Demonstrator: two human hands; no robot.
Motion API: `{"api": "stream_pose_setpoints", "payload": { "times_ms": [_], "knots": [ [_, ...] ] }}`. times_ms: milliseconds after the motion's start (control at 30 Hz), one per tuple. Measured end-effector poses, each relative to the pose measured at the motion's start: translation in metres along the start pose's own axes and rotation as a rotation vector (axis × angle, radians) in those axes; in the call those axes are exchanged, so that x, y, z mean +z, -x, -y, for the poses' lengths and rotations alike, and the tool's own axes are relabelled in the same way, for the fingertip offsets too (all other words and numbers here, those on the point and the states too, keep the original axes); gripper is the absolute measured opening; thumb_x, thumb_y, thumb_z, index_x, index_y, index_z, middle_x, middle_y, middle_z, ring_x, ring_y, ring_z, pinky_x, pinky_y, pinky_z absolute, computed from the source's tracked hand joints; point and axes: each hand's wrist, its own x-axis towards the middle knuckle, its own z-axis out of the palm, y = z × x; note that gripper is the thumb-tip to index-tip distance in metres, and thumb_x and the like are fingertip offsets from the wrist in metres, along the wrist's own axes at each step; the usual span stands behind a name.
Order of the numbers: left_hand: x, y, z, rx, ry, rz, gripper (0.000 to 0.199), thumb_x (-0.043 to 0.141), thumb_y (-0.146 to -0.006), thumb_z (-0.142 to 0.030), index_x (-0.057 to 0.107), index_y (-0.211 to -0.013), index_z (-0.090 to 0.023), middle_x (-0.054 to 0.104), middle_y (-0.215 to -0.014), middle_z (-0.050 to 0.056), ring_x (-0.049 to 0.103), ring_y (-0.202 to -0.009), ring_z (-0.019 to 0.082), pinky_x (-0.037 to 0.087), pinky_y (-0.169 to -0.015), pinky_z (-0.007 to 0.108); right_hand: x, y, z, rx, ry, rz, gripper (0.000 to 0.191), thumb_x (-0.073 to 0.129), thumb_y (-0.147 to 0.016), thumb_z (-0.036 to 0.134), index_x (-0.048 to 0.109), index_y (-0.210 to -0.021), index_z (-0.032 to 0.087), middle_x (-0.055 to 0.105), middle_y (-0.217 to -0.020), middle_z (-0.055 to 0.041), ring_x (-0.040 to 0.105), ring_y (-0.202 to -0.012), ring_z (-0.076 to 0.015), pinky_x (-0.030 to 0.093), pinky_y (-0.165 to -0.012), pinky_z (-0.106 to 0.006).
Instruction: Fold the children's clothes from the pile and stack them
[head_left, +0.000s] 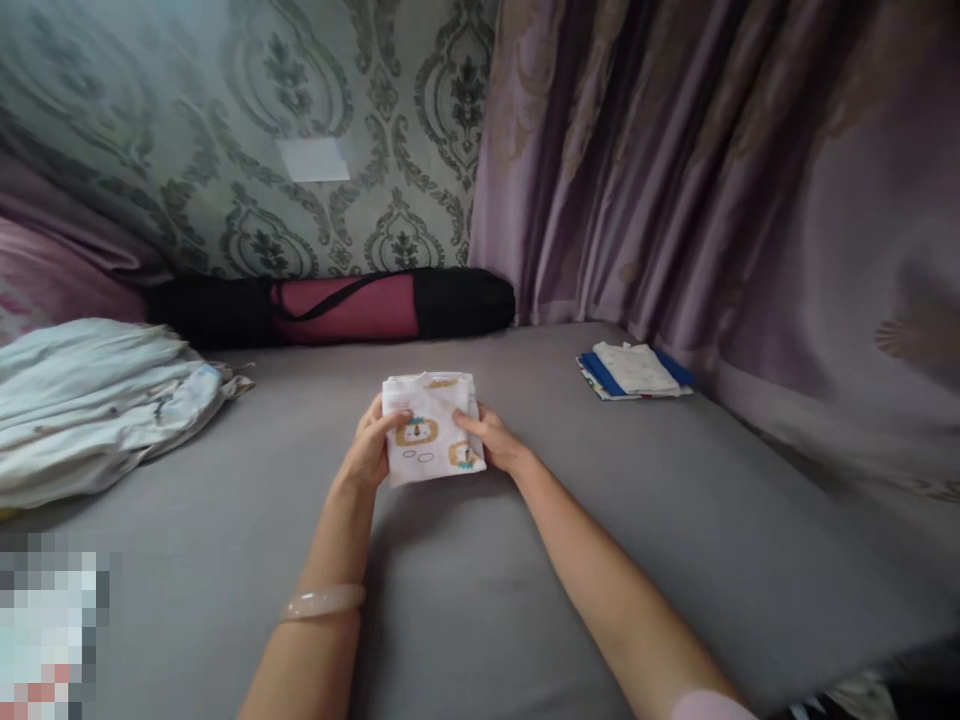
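Observation:
A folded white cloth with printed orange lion faces is held up in front of me, over the grey sheet. My left hand grips its left edge, thumb across the front. On the opposite edge my right hand closes the same way, thumb on the printed face. The fingers behind the cloth are mostly hidden. Its layers show along the top edge as a flat, squarish bundle.
At the right lies a small stack of folded cloths, white over blue. A heap of pale fabric sits at the left. Along the wall rests a long black and maroon bag. Purple curtains border the bed's right side.

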Motion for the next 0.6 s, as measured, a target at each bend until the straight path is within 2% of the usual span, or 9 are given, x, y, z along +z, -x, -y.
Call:
{"api": "stream_pose_setpoints", "payload": {
  "times_ms": [167, 300, 433, 600],
  "knots": [
    [0.003, -0.004, 0.009, -0.019, -0.033, 0.011, 0.059, 0.073, -0.061, -0.025, 0.057, -0.118, -0.018, 0.071, -0.098, 0.007, 0.068, -0.088, 0.026, 0.057, -0.077, 0.038, -0.006, 0.002, 0.012, 0.027, 0.012, -0.162, 0.037, 0.080, -0.064, 0.038, 0.064, -0.094, 0.023, 0.072, -0.082, 0.0006, 0.068, -0.070, -0.0185, 0.056, -0.064, -0.030],
    [-0.003, -0.009, 0.016, -0.036, -0.075, -0.071, 0.059, 0.076, -0.061, -0.024, 0.056, -0.116, -0.015, 0.070, -0.103, 0.010, 0.067, -0.098, 0.025, 0.055, -0.085, 0.037, -0.022, 0.002, 0.033, 0.040, 0.062, -0.262, 0.022, 0.076, -0.069, 0.027, 0.064, -0.087, 0.021, 0.070, -0.070, 0.0017, 0.066, -0.061, -0.0165, 0.054, -0.058, -0.028],
    [-0.014, -0.013, 0.022, 0.013, -0.211, -0.207, 0.049, 0.072, -0.067, -0.027, 0.056, -0.111, -0.016, 0.068, -0.103, 0.010, 0.067, -0.100, 0.023, 0.053, -0.090, 0.042, -0.055, 0.005, 0.068, 0.001, 0.154, -0.409, 0.010, 0.070, -0.073, 0.016, 0.062, -0.079, 0.019, 0.068, -0.064, 0.0022, 0.063, -0.057, -0.0141, 0.053, -0.057, -0.026],
    [-0.030, -0.018, 0.031, 0.097, -0.470, -0.347, 0.040, 0.059, -0.073, -0.033, 0.056, -0.109, -0.017, 0.068, -0.097, 0.008, 0.067, -0.096, 0.023, 0.053, -0.087, 0.043, -0.115, 0.028, 0.122, -0.057, 0.284, -0.613, 0.008, 0.060, -0.079, 0.011, 0.063, -0.083, 0.017, 0.069, -0.065, 0.0003, 0.064, -0.056, -0.0151, 0.055, -0.063, -0.031]
  ]
}}
